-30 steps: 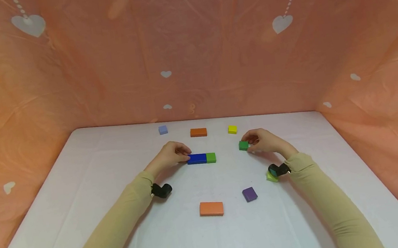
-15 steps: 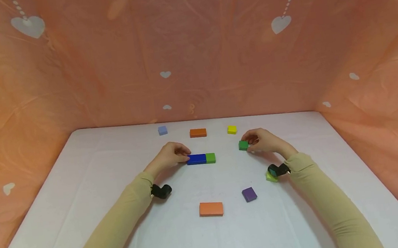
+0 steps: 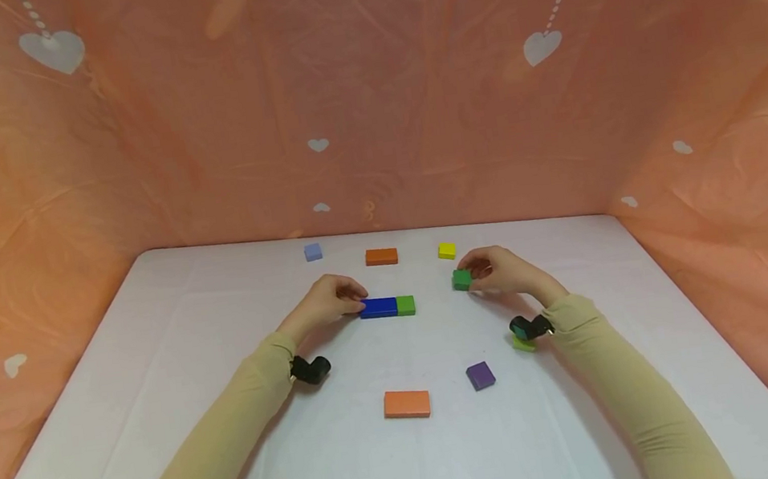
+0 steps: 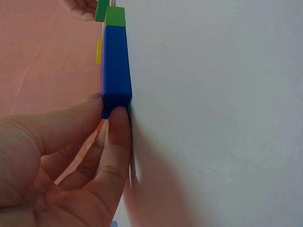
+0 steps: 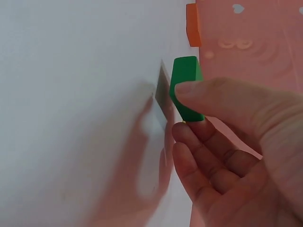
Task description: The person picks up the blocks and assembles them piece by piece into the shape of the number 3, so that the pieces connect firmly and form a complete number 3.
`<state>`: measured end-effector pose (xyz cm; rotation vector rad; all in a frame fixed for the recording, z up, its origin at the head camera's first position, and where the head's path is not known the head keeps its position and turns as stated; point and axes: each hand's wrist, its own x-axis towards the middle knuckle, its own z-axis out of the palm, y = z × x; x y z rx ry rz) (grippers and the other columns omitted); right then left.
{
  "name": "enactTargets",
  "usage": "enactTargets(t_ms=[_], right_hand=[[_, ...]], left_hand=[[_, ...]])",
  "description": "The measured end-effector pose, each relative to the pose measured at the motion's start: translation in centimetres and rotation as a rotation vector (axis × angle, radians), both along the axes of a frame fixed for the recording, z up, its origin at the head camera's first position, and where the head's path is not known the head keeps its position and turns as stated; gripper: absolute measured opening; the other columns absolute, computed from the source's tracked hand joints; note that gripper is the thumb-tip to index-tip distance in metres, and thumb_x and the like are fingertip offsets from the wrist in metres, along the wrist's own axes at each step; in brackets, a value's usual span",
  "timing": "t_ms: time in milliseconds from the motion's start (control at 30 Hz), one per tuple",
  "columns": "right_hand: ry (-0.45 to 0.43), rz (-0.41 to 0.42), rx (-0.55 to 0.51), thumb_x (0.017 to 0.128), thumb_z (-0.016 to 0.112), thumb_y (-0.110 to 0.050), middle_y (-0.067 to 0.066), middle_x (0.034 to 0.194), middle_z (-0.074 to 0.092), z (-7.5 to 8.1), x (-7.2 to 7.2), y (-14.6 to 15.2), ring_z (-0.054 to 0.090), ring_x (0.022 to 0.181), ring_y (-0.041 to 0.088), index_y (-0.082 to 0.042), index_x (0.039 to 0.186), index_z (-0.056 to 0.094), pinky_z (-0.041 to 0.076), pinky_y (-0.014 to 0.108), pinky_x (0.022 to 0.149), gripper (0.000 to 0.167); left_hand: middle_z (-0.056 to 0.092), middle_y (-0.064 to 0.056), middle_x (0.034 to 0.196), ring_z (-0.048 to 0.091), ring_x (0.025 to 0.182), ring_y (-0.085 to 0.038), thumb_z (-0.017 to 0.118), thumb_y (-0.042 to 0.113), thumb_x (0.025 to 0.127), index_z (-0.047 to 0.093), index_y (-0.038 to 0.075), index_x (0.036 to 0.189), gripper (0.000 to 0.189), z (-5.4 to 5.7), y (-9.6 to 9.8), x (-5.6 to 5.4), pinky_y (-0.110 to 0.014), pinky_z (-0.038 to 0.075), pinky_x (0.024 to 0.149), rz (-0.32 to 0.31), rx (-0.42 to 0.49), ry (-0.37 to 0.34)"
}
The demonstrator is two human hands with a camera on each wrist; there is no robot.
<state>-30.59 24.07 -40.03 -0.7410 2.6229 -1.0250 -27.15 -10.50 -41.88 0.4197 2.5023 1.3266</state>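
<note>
My left hand (image 3: 322, 300) pinches the left end of a long dark blue block (image 3: 379, 307) lying on the table. A light green block (image 3: 405, 305) sits flush against the blue block's right end. In the left wrist view the thumb and a finger meet the near end of the blue block (image 4: 117, 66). To the right, my right hand (image 3: 504, 268) holds a dark green block (image 3: 461, 279) between thumb and fingers. The right wrist view shows this green block (image 5: 186, 85) raised off the white surface, its shadow apart from it.
Along the back lie a pale blue block (image 3: 313, 252), a dark orange block (image 3: 381, 257) and a yellow block (image 3: 447, 250). Nearer are an orange block (image 3: 406, 404), a purple block (image 3: 480, 376) and a lime block (image 3: 524, 343), partly behind the right wrist camera (image 3: 531, 326).
The right hand has moved slightly left with the dark green block, which sits closer to the light green one. The left hand and the blue block keep their place.
</note>
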Motion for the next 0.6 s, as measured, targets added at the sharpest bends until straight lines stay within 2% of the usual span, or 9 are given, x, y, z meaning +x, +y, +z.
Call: enactTargets(t_ms=[333, 600], right_hand=[[0.013, 0.004, -0.033, 0.079, 0.073, 0.003, 0.014, 0.106, 0.064, 0.1, -0.1, -1.2, 0.06, 0.095, 0.027, 0.003, 0.111, 0.064, 0.048, 0.04, 0.088, 0.033], [0.011, 0.013, -0.023, 0.081, 0.073, 0.0, 0.013, 0.105, 0.064, 0.3, -0.4, -2.0, 0.06, 0.094, 0.026, 0.002, 0.112, 0.063, 0.049, 0.038, 0.088, 0.033]], left_hand=[[0.064, -0.007, 0.096, 0.057, 0.088, -0.021, 0.067, 0.004, 0.088, 0.067, 0.001, 0.108, 0.02, 0.0, 0.0, 0.0, -0.031, 0.049, 0.083, 0.002, -0.016, 0.003], [0.064, -0.008, 0.096, 0.057, 0.088, -0.021, 0.067, 0.004, 0.088, 0.067, 0.0, 0.108, 0.02, 0.0, -0.1, -0.1, -0.03, 0.049, 0.082, -0.004, -0.01, 0.002]])
